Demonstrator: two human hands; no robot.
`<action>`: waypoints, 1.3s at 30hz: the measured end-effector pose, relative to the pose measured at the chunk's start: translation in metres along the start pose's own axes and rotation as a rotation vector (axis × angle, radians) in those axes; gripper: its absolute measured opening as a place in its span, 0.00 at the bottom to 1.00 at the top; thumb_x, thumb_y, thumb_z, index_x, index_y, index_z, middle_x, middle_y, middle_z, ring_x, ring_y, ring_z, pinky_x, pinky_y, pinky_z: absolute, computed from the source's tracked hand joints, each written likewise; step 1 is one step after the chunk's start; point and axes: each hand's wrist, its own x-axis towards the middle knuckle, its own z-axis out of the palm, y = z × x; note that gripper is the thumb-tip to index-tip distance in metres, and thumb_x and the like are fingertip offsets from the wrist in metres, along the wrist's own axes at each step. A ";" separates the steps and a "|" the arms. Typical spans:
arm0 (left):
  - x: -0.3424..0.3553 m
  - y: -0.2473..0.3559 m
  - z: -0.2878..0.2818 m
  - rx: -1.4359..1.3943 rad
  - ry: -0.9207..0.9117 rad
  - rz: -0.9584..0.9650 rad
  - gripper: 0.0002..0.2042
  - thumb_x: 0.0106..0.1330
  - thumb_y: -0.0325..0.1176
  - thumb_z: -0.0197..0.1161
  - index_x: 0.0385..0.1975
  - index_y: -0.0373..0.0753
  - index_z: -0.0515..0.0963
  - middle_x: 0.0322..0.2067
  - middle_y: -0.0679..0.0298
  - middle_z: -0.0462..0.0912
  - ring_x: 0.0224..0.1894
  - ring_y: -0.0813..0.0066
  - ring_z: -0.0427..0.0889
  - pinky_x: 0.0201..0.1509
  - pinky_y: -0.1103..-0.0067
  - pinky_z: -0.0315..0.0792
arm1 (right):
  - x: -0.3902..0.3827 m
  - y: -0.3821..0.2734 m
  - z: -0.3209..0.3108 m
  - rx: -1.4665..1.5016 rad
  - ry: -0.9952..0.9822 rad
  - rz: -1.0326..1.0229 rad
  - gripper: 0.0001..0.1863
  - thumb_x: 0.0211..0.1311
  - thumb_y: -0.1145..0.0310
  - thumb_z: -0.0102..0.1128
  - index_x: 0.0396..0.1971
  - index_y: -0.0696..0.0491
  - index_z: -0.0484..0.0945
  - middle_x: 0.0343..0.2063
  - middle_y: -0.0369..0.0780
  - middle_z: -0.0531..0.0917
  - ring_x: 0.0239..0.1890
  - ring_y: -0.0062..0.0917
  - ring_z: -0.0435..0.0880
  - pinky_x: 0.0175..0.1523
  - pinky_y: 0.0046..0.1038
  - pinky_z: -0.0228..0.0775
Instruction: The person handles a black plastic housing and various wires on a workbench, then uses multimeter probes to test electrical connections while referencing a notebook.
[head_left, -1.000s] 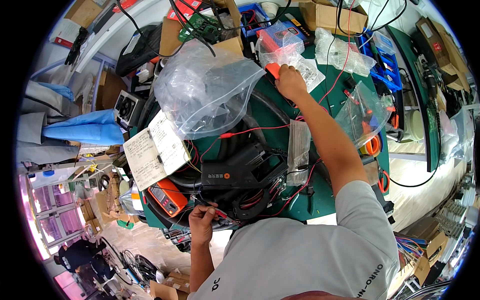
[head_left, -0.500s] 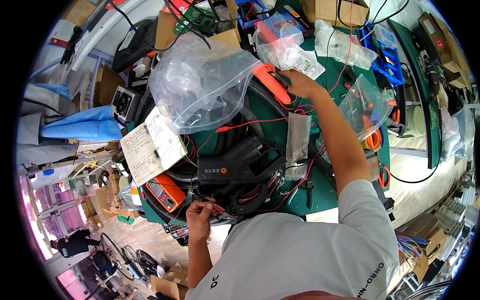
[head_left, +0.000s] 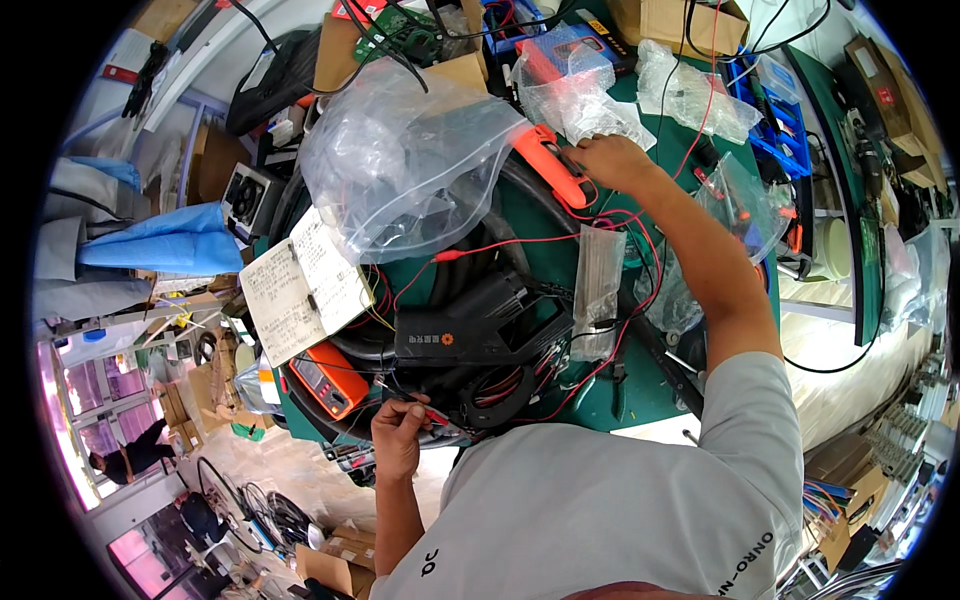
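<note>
My left hand [head_left: 399, 432] is closed at the table's near edge, its fingers pinched on a thin red-and-black test probe [head_left: 436, 416]. Beside it lies a black charging gun [head_left: 455, 335] with a thick black cable and loose wires. My right hand [head_left: 616, 162] reaches to the far side, fingers bent against an orange-cased handheld meter [head_left: 553, 168] that shows edge-on; its front and my fingertips are partly hidden. Red test leads [head_left: 500, 246] run across the table near this meter. Left of the charging gun rests an orange multimeter [head_left: 334, 381], partly under an open notebook [head_left: 305, 285].
A large clear plastic bag [head_left: 405, 165] covers the far left of the green table [head_left: 650, 395]. Bubble wrap [head_left: 695, 95], a clear packet [head_left: 598, 290] and a blue tool bin [head_left: 780, 135] lie around. Black cables hang over the back.
My right forearm and elbow have swung outward to the right, while the hand stays at the orange handheld meter. My left hand has hardly moved.
</note>
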 end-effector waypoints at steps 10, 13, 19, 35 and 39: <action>0.001 -0.003 -0.002 0.002 0.015 0.002 0.04 0.61 0.26 0.63 0.29 0.32 0.76 0.38 0.55 0.81 0.26 0.80 0.76 0.32 0.83 0.73 | 0.009 0.007 0.004 -0.044 0.019 -0.091 0.21 0.52 0.61 0.62 0.47 0.50 0.74 0.35 0.41 0.82 0.40 0.36 0.82 0.43 0.35 0.76; -0.007 0.004 0.001 0.210 0.065 -0.035 0.06 0.61 0.29 0.63 0.29 0.31 0.77 0.38 0.56 0.82 0.27 0.80 0.77 0.33 0.83 0.74 | 0.005 0.001 0.004 -0.052 0.140 -0.128 0.27 0.52 0.58 0.61 0.52 0.49 0.70 0.32 0.42 0.82 0.37 0.37 0.82 0.38 0.37 0.76; 0.005 0.017 -0.004 0.202 -0.080 0.007 0.09 0.62 0.32 0.64 0.29 0.31 0.77 0.38 0.58 0.82 0.34 0.80 0.79 0.35 0.83 0.74 | -0.013 0.038 0.067 0.167 0.241 -0.003 0.26 0.55 0.64 0.57 0.56 0.55 0.68 0.44 0.52 0.79 0.45 0.47 0.78 0.50 0.43 0.70; -0.006 0.004 -0.010 -0.007 -0.077 0.039 0.08 0.63 0.32 0.63 0.30 0.33 0.76 0.39 0.60 0.81 0.35 0.81 0.77 0.36 0.85 0.73 | 0.057 -0.006 0.061 0.666 0.327 0.186 0.22 0.62 0.56 0.52 0.40 0.63 0.77 0.37 0.54 0.80 0.41 0.48 0.79 0.47 0.38 0.68; -0.008 0.004 -0.012 0.038 -0.060 0.049 0.08 0.63 0.32 0.63 0.30 0.32 0.76 0.38 0.60 0.81 0.33 0.81 0.77 0.35 0.84 0.73 | 0.064 -0.025 0.042 0.574 0.118 0.229 0.24 0.53 0.57 0.61 0.41 0.64 0.76 0.39 0.54 0.80 0.45 0.49 0.77 0.50 0.39 0.67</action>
